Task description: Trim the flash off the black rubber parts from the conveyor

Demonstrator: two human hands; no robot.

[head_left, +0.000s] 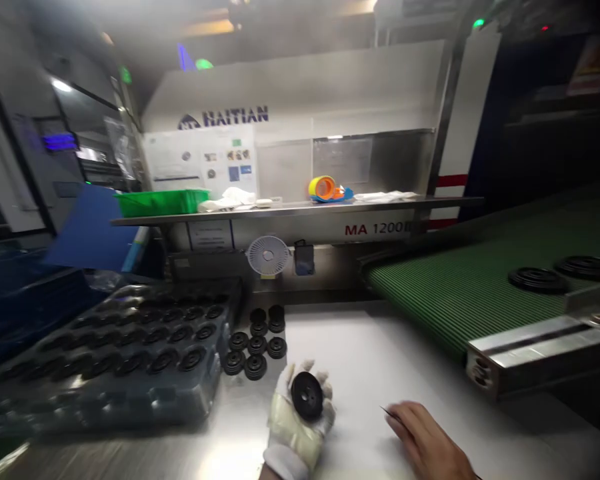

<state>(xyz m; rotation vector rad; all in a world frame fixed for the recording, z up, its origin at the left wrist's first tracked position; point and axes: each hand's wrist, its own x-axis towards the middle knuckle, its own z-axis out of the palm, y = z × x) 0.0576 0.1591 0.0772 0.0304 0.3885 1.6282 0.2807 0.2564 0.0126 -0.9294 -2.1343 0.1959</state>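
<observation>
My left hand (300,427), in a whitish glove, is closed around a round black plastic disc (307,396) with a small hole at its middle. The disc's face is turned up toward me. To the right, my bare right hand (427,437) pinches a thin dark pointed tool (391,415), its tip pointing left toward the disc but apart from it. Most of the tool is hidden by the fingers, and the hand is slightly blurred. Just beyond my left hand, several stacks of black discs (257,345) stand on the metal tabletop.
A transparent tray (180,400) with rows of black discs fills the left side. At right, a green conveyor belt (445,283) carries black discs (539,280), its metal frame (535,350) jutting near my right hand. A shelf (290,211) with a green bin (163,202) crosses behind, above a fan (269,255).
</observation>
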